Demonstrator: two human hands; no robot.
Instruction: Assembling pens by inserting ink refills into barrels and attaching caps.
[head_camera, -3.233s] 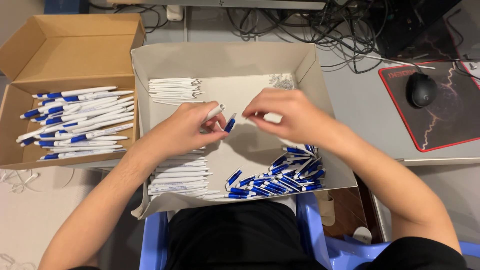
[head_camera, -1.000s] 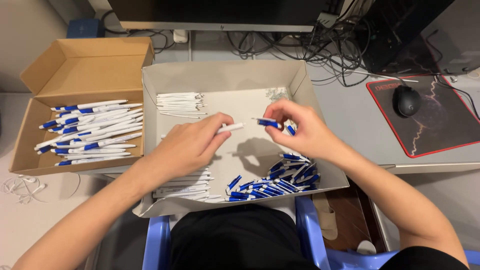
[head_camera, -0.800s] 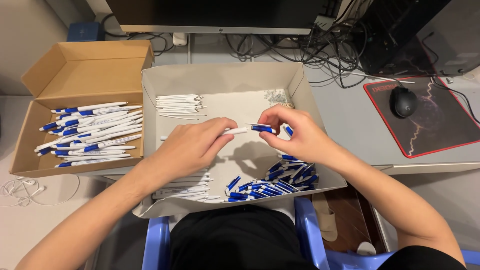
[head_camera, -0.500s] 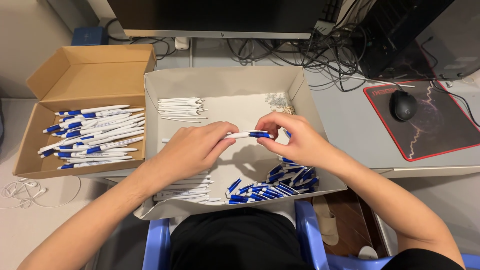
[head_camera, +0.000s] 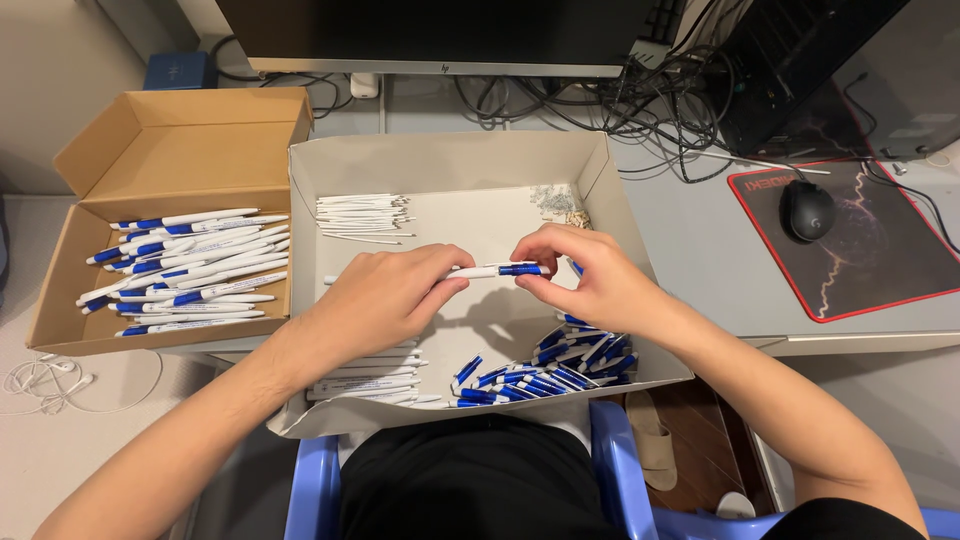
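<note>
Two hands hold one white-and-blue pen above a grey tray.

The pen (head_camera: 497, 270) lies level between both hands over the middle of the grey tray (head_camera: 455, 160); the left hand (head_camera: 385, 300) has its fingers closed on the white barrel end, the right hand (head_camera: 590, 280) pinches the blue end. Below the right hand a heap of blue pen parts (head_camera: 550, 365) fills the tray's near corner, white barrels (head_camera: 365, 365) lie under the left wrist, and thin white refills (head_camera: 360, 215) sit at the far side. A brown cardboard box (head_camera: 180, 150) of finished pens (head_camera: 185, 270) stands just left; a black mouse (head_camera: 806, 210) rests on the worktop (head_camera: 700, 250) at right.
</note>
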